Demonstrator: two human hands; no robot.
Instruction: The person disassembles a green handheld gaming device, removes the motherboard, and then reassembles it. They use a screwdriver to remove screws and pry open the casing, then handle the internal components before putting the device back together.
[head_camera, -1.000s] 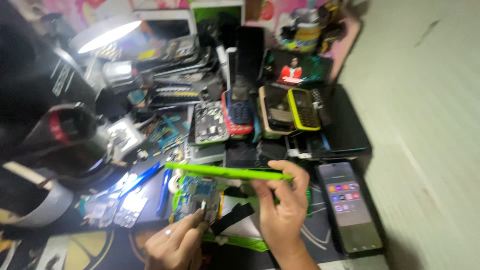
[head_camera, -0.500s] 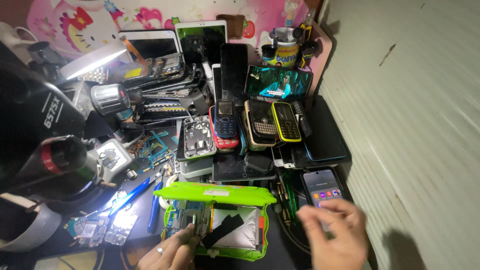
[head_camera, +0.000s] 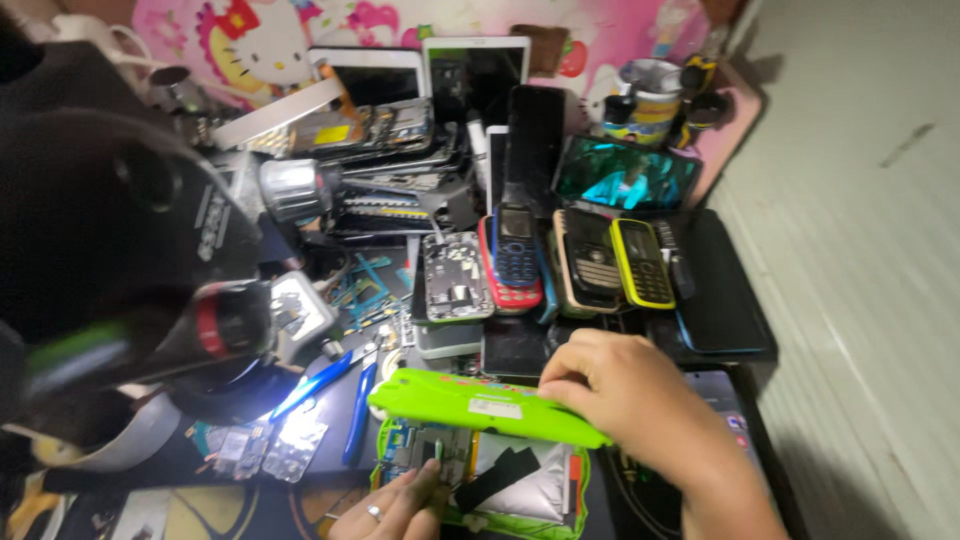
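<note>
An opened bright green device (head_camera: 480, 470) lies at the near edge of the desk, its circuit board and silver battery with black tape exposed. My right hand (head_camera: 625, 395) grips the right end of its lifted green cover (head_camera: 470, 402), which hangs tilted over the body. My left hand (head_camera: 400, 505), a ring on one finger, rests on the lower left part of the device, fingers touching the circuit board.
Several old phones (head_camera: 560, 260) and tablets (head_camera: 420, 75) crowd the back of the desk. A microscope with a red ring (head_camera: 215, 325) sits left over a lit patch. Blue tweezers (head_camera: 320, 385) lie left of the device. A lit smartphone (head_camera: 715, 395) lies under my right wrist.
My right hand has come back from the smartphone at the right and taken hold of the green cover's right end. The view shifted slightly; my left hand stays on the board.
</note>
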